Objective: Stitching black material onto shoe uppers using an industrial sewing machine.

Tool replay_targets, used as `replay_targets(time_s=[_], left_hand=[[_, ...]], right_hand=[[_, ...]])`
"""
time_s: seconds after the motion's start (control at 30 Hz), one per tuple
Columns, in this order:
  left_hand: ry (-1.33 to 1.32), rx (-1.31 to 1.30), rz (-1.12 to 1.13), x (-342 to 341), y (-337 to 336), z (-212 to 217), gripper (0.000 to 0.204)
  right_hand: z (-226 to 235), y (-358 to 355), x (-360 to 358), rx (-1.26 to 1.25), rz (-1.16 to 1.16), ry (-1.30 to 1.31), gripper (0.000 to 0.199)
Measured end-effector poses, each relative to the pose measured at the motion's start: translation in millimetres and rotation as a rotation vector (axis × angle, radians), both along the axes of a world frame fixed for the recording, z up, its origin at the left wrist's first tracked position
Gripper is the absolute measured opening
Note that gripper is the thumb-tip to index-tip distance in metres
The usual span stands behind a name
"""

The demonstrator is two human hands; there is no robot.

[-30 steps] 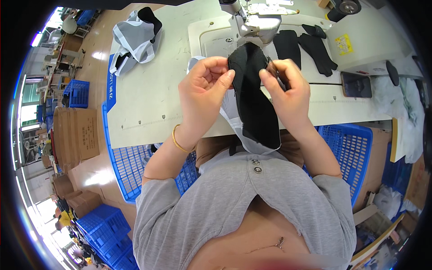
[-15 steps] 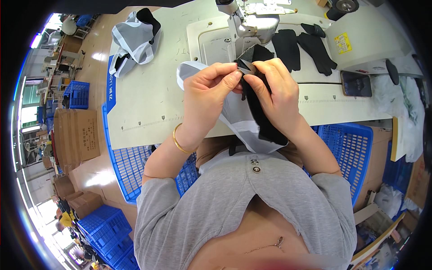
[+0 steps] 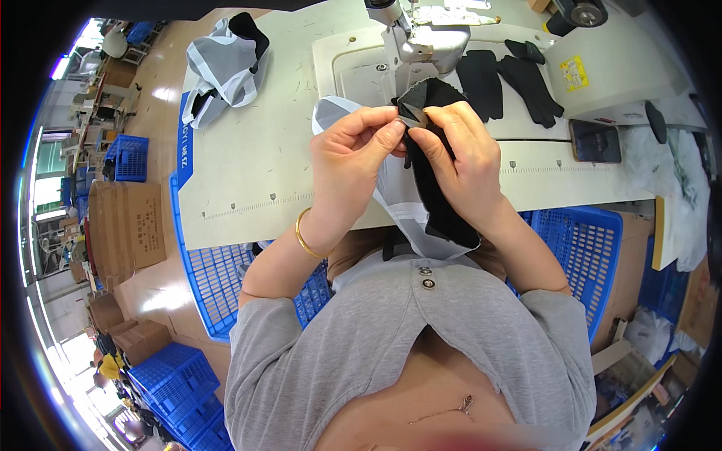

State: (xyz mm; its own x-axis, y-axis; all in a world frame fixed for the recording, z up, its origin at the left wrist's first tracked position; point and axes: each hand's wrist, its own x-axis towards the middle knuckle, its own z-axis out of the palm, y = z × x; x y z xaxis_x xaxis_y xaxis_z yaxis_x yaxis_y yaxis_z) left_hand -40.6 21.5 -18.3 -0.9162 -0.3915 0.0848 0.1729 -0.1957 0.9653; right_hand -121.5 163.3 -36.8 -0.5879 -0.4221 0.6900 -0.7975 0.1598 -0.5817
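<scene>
Both hands pinch a sewn fabric piece of black cloth (image 3: pixel 444 203) and light grey cloth (image 3: pixel 396 184) in front of the sewing machine head (image 3: pixel 429 51). My left hand (image 3: pixel 350 158) grips its edge between thumb and forefinger, the other fingers curled. Close beside it, my right hand (image 3: pixel 468 161) holds the neighbouring edge between thumb and fingers. A small grey fold shows between the fingertips. Beyond them the black end fans out near the machine. The lower part of the cloth hangs over the table's front edge towards my lap.
Black cut pieces (image 3: pixel 481 86) lie right of the machine head, with a phone (image 3: pixel 596 140) nearer the table's right end. Another grey and black fabric piece (image 3: pixel 226 64) rests on the far left. Blue crates (image 3: pixel 583 240) stand below the table (image 3: pixel 256 158). Cardboard boxes (image 3: pixel 131 233) sit on the floor.
The black far end of the cloth has spread and turned more into view. Its grey part at the left has shifted right. Both hands keep their pinch, almost in place.
</scene>
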Motion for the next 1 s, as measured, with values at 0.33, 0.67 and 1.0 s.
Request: replay_targets(time_s=[0.33, 0.67, 1.0], left_hand=[[0.027, -0.078, -0.001, 0.9, 2.5, 0.7, 0.015], [0.0, -0.075, -0.003, 4.3, 3.3, -0.5, 0.013], [0.01, 0.2, 0.133, 4.6, -3.4, -12.0, 0.014]], right_hand=[[1.7, -1.5, -0.8, -0.022, 0.017, 0.003, 0.023], [4.8, 3.3, 4.6, -0.103, -0.003, -0.097, 0.02], [-2.6, 17.3, 27.2, 0.044, 0.092, -0.203, 0.023]])
